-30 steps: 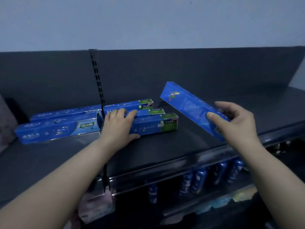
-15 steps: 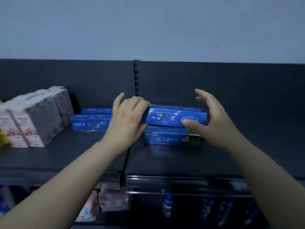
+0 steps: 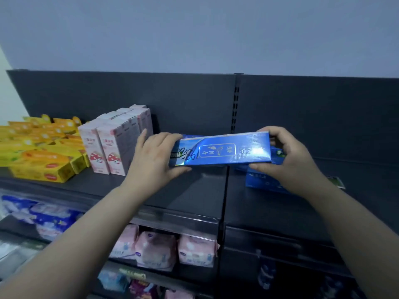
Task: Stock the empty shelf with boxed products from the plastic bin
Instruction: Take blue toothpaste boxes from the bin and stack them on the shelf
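Observation:
A long blue toothpaste box [image 3: 220, 151] is held level above the dark top shelf [image 3: 194, 195], its printed face toward me. My left hand [image 3: 155, 156] grips its left end and my right hand [image 3: 289, 158] grips its right end. Behind and below the right hand lie other blue boxes [image 3: 261, 180] stacked flat on the shelf, partly hidden by that hand. The plastic bin is not in view.
Pink-and-white upright cartons [image 3: 112, 143] stand left of the held box, with yellow and orange boxes [image 3: 38, 152] further left. A slotted upright [image 3: 235, 104] splits the back panel. Pink soft packs [image 3: 159, 249] and bottles fill lower shelves.
The box came from my right hand alone to both hands, turned level. The view has swung left, bringing the pink cartons and yellow boxes into sight. My left hand left the stacked boxes.

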